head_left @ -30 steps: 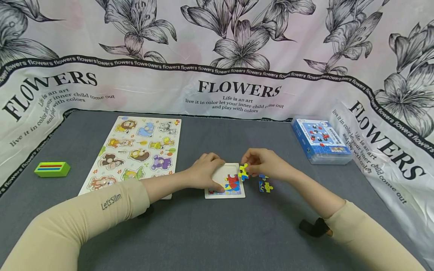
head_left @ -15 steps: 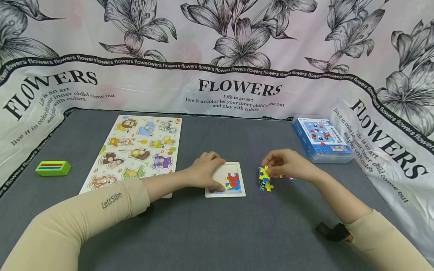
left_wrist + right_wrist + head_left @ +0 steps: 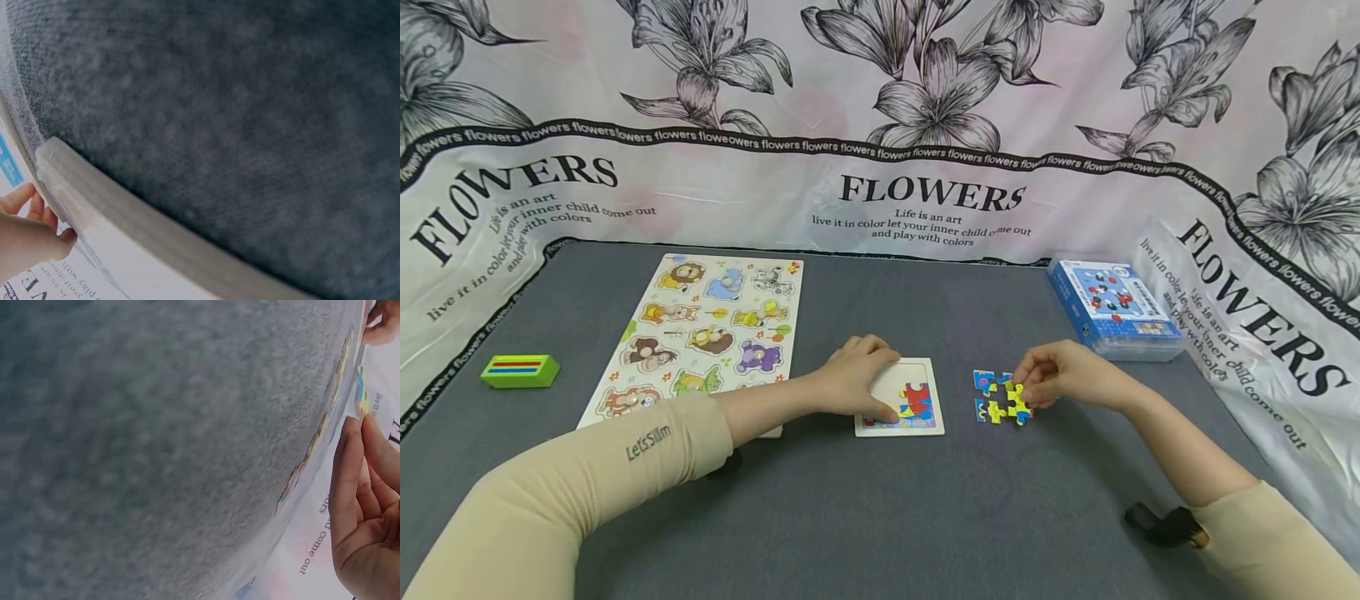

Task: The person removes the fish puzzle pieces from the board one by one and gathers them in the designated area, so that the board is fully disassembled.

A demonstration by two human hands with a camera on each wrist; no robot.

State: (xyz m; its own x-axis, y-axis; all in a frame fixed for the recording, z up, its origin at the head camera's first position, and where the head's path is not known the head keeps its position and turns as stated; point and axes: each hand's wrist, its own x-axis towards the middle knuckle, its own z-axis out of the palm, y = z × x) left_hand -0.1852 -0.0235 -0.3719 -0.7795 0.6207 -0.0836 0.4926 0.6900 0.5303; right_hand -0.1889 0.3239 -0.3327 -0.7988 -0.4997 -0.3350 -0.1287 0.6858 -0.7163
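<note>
My left hand [image 3: 856, 377] rests on the small white puzzle tray [image 3: 913, 368], thumb on its lower part and fingers at the top left edge. Joined red, blue and yellow pieces [image 3: 916, 404] fill the tray's lower right. To the right of the tray, my right hand [image 3: 1063, 375] pinches a yellow and blue piece [image 3: 1018, 403] over several loose pieces [image 3: 984, 382] on the cloth. The right wrist view shows the piece [image 3: 362, 394] between thumb and index fingertips of my right hand [image 3: 369, 512]. In the left wrist view my left hand [image 3: 34, 231] is at the edge.
A large animal puzzle board [image 3: 722, 292] lies left of the small tray, partly under my left forearm. At the far left is a green block [image 3: 520, 372] with coloured stripes. A blue and clear box [image 3: 1112, 312] stands at the back right, before the flowered cloth [image 3: 925, 212].
My right hand has moved right, away from the tray, carrying the pinched piece over to the loose pieces. My left hand has stayed on the tray.
</note>
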